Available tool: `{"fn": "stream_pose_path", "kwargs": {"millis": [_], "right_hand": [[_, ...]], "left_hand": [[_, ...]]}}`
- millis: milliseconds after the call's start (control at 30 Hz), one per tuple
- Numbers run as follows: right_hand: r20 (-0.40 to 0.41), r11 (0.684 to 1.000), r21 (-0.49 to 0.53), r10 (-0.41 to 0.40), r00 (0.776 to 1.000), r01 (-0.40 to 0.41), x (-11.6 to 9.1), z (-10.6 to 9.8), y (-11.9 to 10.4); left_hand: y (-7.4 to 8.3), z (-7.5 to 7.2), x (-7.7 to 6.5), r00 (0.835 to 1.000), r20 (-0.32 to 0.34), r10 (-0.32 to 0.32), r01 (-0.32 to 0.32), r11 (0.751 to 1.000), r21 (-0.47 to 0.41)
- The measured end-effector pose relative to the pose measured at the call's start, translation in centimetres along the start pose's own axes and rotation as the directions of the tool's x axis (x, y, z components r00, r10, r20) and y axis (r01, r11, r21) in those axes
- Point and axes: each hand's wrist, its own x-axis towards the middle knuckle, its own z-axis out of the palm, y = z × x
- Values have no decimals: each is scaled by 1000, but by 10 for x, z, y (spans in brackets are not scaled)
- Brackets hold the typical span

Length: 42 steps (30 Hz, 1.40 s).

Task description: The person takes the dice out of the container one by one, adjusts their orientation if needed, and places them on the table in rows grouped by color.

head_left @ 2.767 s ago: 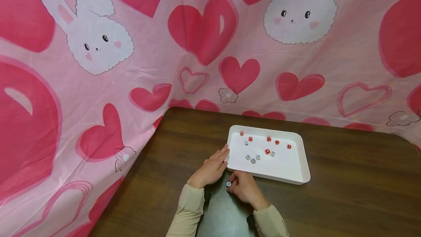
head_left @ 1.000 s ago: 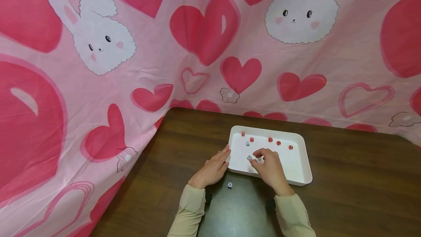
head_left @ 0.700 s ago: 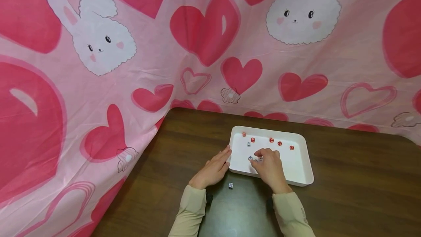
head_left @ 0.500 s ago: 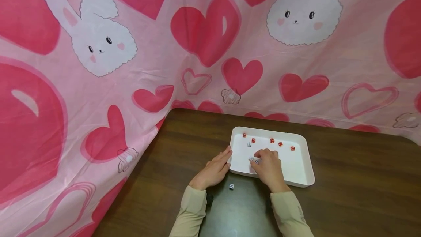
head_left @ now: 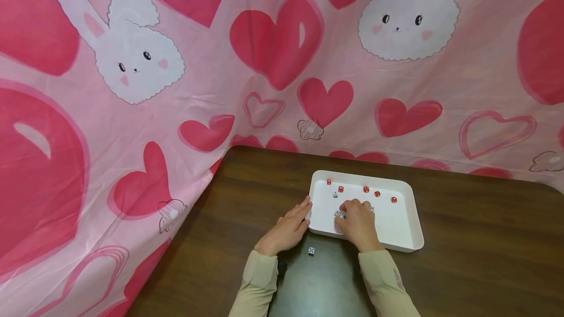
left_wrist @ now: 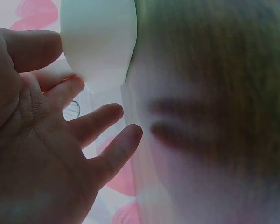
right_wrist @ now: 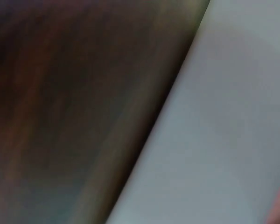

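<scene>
My left hand (head_left: 288, 226) rests against the left side of the white tray (head_left: 414, 229), fingers extended. In the left wrist view its thumb and a finger reach the tray wall (left_wrist: 100, 42). My right hand (head_left: 359, 221) is down inside the tray, fingers bent and thumb opposite them, over a cluster of white dice. One white die (head_left: 337, 213) shows beside the thumb, and another (head_left: 372, 208) past the knuckles. I cannot tell whether the fingers pinch a die. On the table before the tray lies a white die (head_left: 311, 251) with blue pips.
Several red dice (head_left: 366, 189) lie along the tray's far part, with a white die (head_left: 335, 194) at the left. The dark wooden table (head_left: 476, 238) extends to both sides. Heart-and-rabbit cloth (head_left: 273, 62) hangs behind and at left. The right wrist view shows mostly tray wall (right_wrist: 200, 130).
My right hand has let go of the white die on the table and moved up and right into the tray. There its fingers have drawn closer together. The left hand has stayed against the tray.
</scene>
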Motion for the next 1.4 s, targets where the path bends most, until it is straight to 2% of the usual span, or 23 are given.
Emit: {"fn": "stream_pose_path", "kwargs": {"millis": [200,767,1400], "right_hand": [[25,999,-10,37,999,-37,3,1,-1],[66,999,-39,29,997,-26,9,3,-2],[92,999,2,40,995,-40,9,0,-4]], "left_hand": [[0,0,0,1000,4,-1,1,1000,0],[1,-1,0,1000,9,-18,18,1000,-8],[3,-2,-1,1000,4,-8,8,1000,-3]]}}
